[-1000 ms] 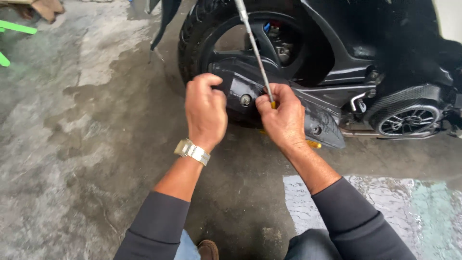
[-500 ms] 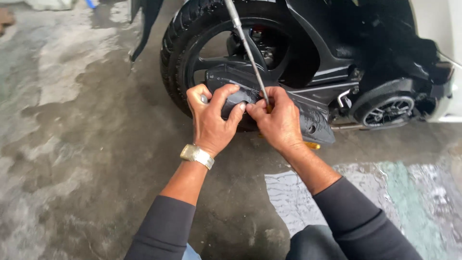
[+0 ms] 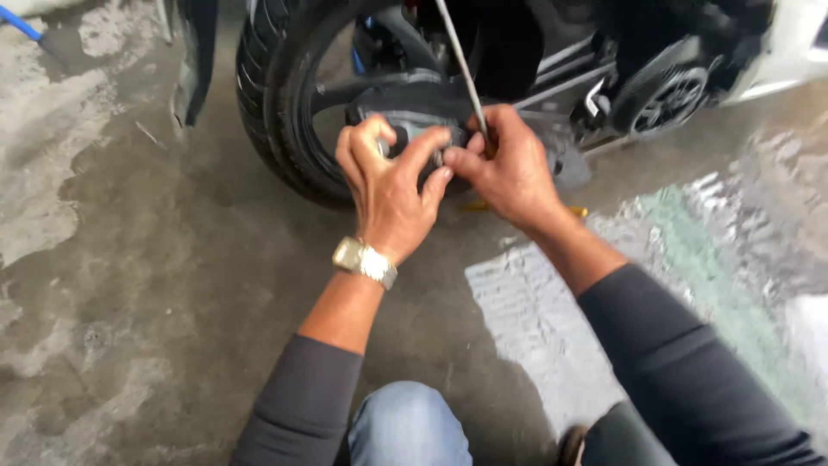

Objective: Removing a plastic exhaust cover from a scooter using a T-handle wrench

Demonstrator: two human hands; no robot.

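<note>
While the left hand (image 3: 388,190) cups the black cover (image 3: 414,116) by the tire (image 3: 276,103), grip closed on it, the right hand (image 3: 509,168) pinches the metal rod (image 3: 461,65); this reads as a fitting step, needing steady alignment.

floor: bare concrete floor (image 3: 129,285), stained, damp-dark under and left of the fingers | right of fingers: pale wet patch (image 3: 552,328) with greenish streak | far upper left: blue rod (image 3: 19,23) | light: flat daylight, soft shadows
</note>
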